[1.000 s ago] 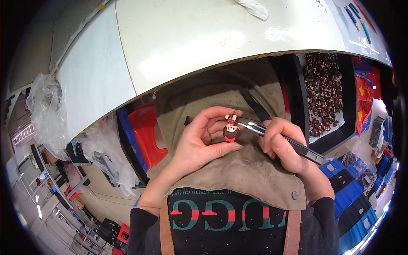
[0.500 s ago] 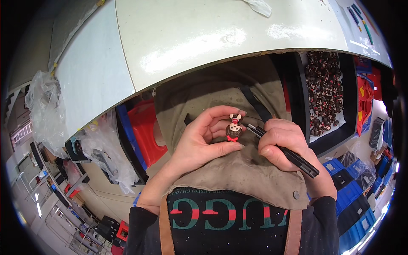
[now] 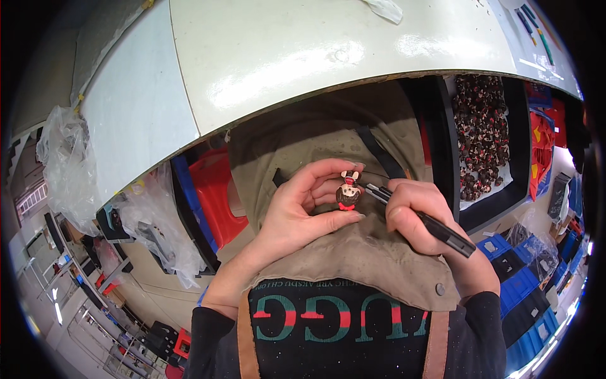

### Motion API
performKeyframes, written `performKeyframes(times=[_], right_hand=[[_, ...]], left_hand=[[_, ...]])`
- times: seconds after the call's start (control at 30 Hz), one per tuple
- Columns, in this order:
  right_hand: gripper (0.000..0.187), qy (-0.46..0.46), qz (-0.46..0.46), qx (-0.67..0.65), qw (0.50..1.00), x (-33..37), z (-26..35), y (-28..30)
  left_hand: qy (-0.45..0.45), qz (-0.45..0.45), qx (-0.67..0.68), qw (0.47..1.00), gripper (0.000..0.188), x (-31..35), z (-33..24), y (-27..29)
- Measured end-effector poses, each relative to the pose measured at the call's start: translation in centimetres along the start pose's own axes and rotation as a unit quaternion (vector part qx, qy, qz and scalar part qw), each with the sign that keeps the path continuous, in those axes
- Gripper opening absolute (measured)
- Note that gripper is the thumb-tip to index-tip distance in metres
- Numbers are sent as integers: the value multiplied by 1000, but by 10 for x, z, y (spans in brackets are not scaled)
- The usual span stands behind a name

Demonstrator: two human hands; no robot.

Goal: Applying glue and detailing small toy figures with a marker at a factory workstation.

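Between the fingers and thumb of my left hand I hold a small toy figurine. It has a dark brown head, pale ears on top and a red lower part. My right hand is wrapped round a black-handled utility knife. The silver front end of the knife points left at the figurine, close beside its upper part; whether the tip touches it I cannot tell. Both hands are over the tan apron on my lap.
A white table curves across the front. To the right stands a black tray of many similar figurines. Blue bins are stacked at lower right. On the left are a red stool and plastic bags.
My right hand and the knife have shifted very slightly, the handle's rear end moving down a little. The figurine stays almost in place in my left hand.
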State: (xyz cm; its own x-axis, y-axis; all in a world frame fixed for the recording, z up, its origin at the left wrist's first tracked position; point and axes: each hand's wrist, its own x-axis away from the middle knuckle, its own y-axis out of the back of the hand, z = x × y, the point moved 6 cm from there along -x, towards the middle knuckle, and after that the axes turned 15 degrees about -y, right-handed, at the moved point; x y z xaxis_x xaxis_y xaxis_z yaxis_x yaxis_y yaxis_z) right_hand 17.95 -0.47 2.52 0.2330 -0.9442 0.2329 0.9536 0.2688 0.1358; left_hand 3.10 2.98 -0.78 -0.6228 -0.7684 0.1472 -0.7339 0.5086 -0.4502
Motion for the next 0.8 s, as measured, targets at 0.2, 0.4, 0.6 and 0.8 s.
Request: performKeyframes(times=[0.2, 0.4, 0.6, 0.8], right_hand=[[33, -133, -5, -137, 982, 2, -17, -3], [36, -188, 14, -338, 922, -1, -28, -10], [35, -233, 19, -398, 887, -1, -32, -9], [31, -175, 0, -195, 965, 1, -17, 1]], left_hand=[[-71, 17, -83, 994, 55, -2, -1, 1], [-109, 5, -122, 986, 54, -4, -3, 0], [-128, 8, -136, 982, 51, -6, -4, 1], [-128, 8, -115, 985, 52, -7, -1, 0]])
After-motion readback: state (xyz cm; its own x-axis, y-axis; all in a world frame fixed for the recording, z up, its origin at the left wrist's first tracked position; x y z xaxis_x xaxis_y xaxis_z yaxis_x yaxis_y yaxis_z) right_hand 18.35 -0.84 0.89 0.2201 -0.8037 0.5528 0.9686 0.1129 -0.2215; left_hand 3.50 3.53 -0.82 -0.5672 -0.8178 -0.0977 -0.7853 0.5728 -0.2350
